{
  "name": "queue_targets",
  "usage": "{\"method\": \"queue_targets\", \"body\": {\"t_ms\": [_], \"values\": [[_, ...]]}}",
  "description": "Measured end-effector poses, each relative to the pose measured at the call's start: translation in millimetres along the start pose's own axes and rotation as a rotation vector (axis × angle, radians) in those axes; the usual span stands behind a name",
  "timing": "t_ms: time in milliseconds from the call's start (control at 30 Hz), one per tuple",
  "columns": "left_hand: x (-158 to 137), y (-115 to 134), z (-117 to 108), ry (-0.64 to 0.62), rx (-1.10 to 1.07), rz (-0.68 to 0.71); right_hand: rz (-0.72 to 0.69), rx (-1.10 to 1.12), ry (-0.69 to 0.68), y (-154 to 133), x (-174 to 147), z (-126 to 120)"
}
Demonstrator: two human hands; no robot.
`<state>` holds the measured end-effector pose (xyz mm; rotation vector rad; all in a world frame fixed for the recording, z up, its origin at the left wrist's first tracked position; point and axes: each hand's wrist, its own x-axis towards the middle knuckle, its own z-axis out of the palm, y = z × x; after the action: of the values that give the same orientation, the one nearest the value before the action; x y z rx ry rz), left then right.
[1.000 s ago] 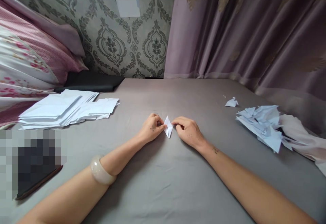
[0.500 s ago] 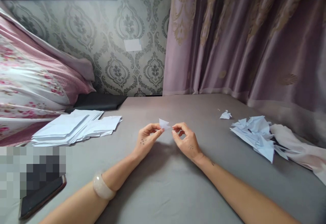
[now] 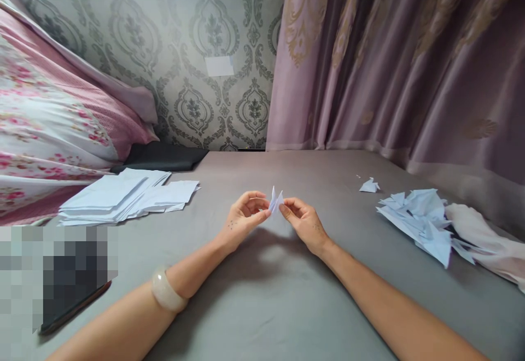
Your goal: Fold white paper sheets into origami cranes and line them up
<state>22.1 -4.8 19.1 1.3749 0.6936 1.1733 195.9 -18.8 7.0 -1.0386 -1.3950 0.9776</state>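
Observation:
A small folded piece of white paper [image 3: 276, 202] is held up between my two hands, with two thin points rising from it. My left hand [image 3: 247, 214] pinches its left side low down between thumb and fingers. On the other side, the thumb and fingers of my right hand [image 3: 304, 222] close on its right part. The fingertips hide some of the folds. A pale bangle [image 3: 167, 291] circles my left wrist.
Stacked white paper sheets [image 3: 102, 197] lie on the grey surface [image 3: 262, 306] at left, near a phone [image 3: 76, 309], partly pixelated. At right are a small folded paper figure [image 3: 369, 185], a pile of folded papers [image 3: 418, 220] and pale cloth [image 3: 479, 235]. Curtains [image 3: 348, 76] hang behind.
My right hand has come in and taken hold of the paper, which was in my left hand alone. The paper has turned from a flat triangle to two upright points. The view has shifted slightly.

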Motion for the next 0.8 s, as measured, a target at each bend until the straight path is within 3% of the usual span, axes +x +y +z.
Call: {"method": "queue_targets", "body": {"t_ms": [333,800], "values": [[0.4,-0.8,-1.6,0.053,-0.007,-0.097,0.075,0.135,-0.099,-6.6,-3.8,4.1],[1.1,-5.4,-3.5,-0.060,-0.008,-0.122,-0.060,-0.069,-0.045,-2.9,-5.5,8.0]]}}
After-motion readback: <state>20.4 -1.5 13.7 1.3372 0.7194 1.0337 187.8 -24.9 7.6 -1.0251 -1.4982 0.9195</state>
